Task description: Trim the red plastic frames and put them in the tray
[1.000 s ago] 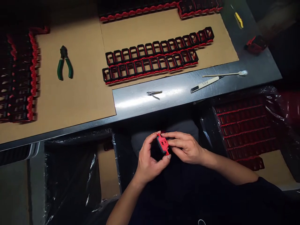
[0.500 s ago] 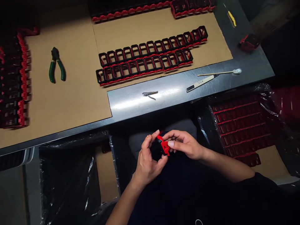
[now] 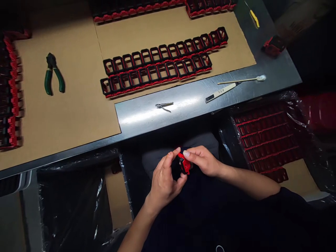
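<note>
**Worktop and surroundings**

Steel worktop (image 3: 189,101), partly covered by cardboard (image 3: 78,105). On the cardboard: two rows of black-and-red frames (image 3: 160,63) and green pliers (image 3: 54,74). On bare steel: tweezers (image 3: 164,105), a swab (image 3: 241,80), a marked strip (image 3: 219,93). Below the edge, a plastic-lined box of red parts (image 3: 270,136). Lighting is dim. Left hand (image 3: 164,178) and right hand (image 3: 202,161) both pinch a red clip (image 3: 184,163) over the lap.
</note>
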